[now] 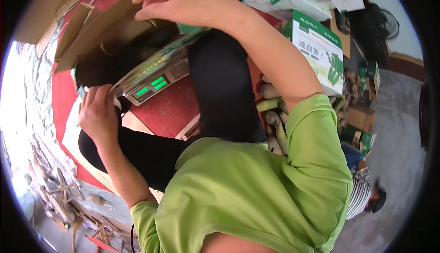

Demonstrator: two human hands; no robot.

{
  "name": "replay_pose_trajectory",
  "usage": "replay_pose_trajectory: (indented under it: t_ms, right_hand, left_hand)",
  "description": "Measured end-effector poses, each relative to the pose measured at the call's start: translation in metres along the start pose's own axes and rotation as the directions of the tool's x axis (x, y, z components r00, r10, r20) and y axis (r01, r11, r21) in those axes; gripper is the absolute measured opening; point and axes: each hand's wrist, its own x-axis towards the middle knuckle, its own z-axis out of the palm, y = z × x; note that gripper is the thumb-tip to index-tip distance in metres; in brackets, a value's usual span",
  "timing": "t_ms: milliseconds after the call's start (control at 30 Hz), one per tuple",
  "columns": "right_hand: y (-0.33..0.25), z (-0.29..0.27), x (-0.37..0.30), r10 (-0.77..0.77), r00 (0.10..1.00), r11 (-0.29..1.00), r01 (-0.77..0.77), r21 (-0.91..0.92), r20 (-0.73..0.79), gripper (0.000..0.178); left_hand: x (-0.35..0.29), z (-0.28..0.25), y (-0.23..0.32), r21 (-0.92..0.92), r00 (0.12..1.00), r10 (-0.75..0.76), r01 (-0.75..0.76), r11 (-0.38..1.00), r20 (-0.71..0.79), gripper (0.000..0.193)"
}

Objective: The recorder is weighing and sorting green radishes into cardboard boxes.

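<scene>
An open cardboard carton [151, 65] with a dark inside stands before my knees, its flaps raised on the far left. Close against its near side is a digital scale [153, 88] with green lit figures. My left hand [98, 115] is closed on the carton's near left corner, fingers bent over the edge. Above the carton's far right side my right hand [178, 1] hangs with fingers loosely curled and apart, and nothing shows in them. The carton's bottom is too dark to make out.
Green and white printed boxes [316, 51] stand to the right, with more stacked behind. Beneath them lie long pale green and brown vegetables [275, 115]. Red matting [160, 115] covers the ground. A person in a striped shirt [360, 193] is at the lower right. Wood scraps [59, 202] lie lower left.
</scene>
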Motion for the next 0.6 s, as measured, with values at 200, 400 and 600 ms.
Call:
replay_pose_trajectory:
  t_ms: [200, 400, 600]
  right_hand:
    - [0.067, -0.048, -0.13, 0.339, 0.936, 0.894, -0.286, 0.344, -0.101, 0.026]
    - [0.161, -0.005, -0.296, 0.728, 0.676, 0.657, -0.735, -0.171, -0.109, 0.027]
    - [0.217, 0.049, -0.453, 0.956, 0.271, 0.198, -0.877, -0.438, -0.111, 0.024]
  left_hand:
    - [-0.004, 0.004, 0.002, 0.038, 0.999, 0.025, -0.026, 0.999, 0.03, 0.011]
    - [-0.004, 0.007, 0.006, 0.062, 1.0, -0.017, 0.017, 0.998, 0.0, 0.009]
    - [-0.007, 0.011, -0.001, 0.052, 0.998, 0.054, -0.052, 0.997, -0.032, 0.007]
